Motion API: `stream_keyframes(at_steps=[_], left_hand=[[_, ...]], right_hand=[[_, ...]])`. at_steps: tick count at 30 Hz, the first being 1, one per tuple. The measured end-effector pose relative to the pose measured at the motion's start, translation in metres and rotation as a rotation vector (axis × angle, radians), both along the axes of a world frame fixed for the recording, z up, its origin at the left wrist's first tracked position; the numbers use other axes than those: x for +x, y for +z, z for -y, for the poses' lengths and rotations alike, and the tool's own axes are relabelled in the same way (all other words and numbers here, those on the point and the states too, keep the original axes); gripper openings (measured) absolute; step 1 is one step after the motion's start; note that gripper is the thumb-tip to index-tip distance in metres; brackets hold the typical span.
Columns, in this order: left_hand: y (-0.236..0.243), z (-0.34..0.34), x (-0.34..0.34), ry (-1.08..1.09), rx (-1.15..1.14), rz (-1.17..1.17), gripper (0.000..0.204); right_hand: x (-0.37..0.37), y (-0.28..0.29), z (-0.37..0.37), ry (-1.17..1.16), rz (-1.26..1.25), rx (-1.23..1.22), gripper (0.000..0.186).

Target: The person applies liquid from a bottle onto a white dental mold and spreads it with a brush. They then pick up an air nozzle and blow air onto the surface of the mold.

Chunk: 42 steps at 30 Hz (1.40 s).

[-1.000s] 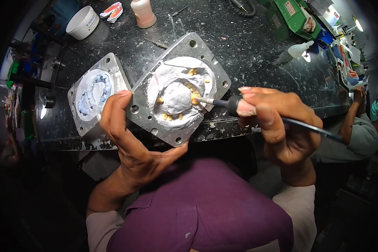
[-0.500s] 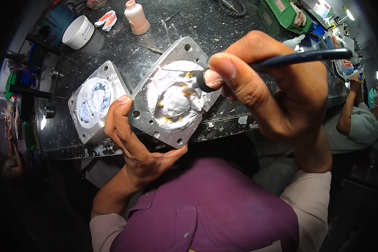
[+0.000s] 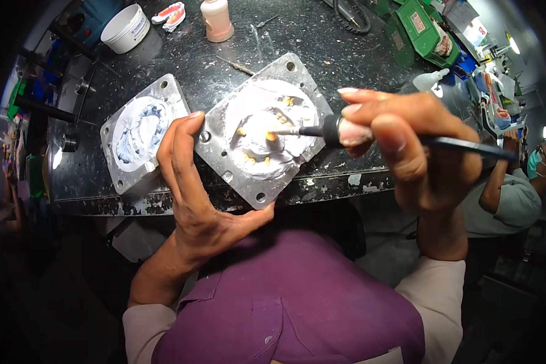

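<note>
My left hand (image 3: 194,200) grips a square metal dental flask half (image 3: 242,193) by its near left side, fingers along one edge and thumb at the near corner. White plaster (image 3: 239,100) fills its middle, with several yellowish teeth (image 3: 249,159) set in it in a ring. Held over it by my closed right hand (image 3: 421,142) is a slim brush (image 3: 309,130) with a black handle, a black collar and a pale tip. The tip is at one tooth (image 3: 270,136) near the middle; whether it touches I cannot tell. A second flask half (image 3: 124,176) with white and bluish plaster lies to the left.
Along the far side of the black bench (image 3: 321,176) are a white tub (image 3: 124,30), a pink and white dental model (image 3: 171,15), a pinkish bottle (image 3: 216,21) and a thin metal instrument (image 3: 236,65). A green bin (image 3: 421,30) stands far right; beyond sits another person (image 3: 512,203).
My right hand has moved right and lower, the brush now lying flatter with its tip over the middle teeth. The held flask half has shifted slightly right. The whole view has shifted a little.
</note>
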<state>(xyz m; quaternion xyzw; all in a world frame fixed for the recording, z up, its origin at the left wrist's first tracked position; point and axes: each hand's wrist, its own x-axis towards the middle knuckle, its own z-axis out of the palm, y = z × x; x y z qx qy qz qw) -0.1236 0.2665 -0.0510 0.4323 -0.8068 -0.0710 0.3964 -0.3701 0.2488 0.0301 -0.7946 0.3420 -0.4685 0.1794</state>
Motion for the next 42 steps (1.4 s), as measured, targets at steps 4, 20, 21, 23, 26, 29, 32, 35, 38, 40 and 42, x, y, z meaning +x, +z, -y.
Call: stream_keyframes(at_steps=[4,20,21,23,26,29,32,35,38,40,42], left_hand=[[0.000,0.000,0.003,-0.026,0.145,-0.126,0.118],[0.013,0.007,-0.003,-0.061,0.025,-0.099,0.118],[0.013,0.007,-0.004,-0.063,0.025,-0.100,0.118],[0.011,0.007,-0.005,-0.063,-0.028,-0.107,0.118],[0.012,0.007,-0.007,-0.079,-0.034,-0.129,0.117],[0.012,0.008,-0.009,-0.071,-0.032,-0.145,0.114],[0.015,0.010,-0.010,-0.074,-0.044,-0.142,0.117],[0.019,0.011,-0.009,-0.124,-0.043,-0.153,0.114],[0.026,0.013,-0.006,-0.153,-0.032,-0.156,0.116],[0.027,0.019,-0.005,-0.176,-0.030,-0.192,0.121],[0.032,0.022,-0.003,-0.197,-0.034,-0.228,0.126]], right_hand=[[-0.009,-0.014,-0.003,0.150,-0.115,0.000,0.032],[0.002,0.004,-0.002,0.085,0.057,0.022,0.035],[0.004,0.004,-0.001,0.089,-0.019,-0.004,0.035],[0.008,0.003,-0.003,0.056,-0.091,-0.024,0.035],[0.009,0.006,-0.006,0.063,-0.056,-0.005,0.032],[0.010,0.005,-0.007,0.044,-0.049,-0.025,0.029],[0.011,0.008,-0.007,0.055,-0.121,-0.120,0.029],[0.016,0.020,-0.013,0.029,-0.236,-0.183,0.031],[0.022,0.026,-0.013,0.041,-0.309,-0.229,0.031],[0.023,0.031,-0.007,0.069,-0.275,-0.305,0.031],[0.020,0.047,0.000,0.105,-0.353,-0.299,0.029]])
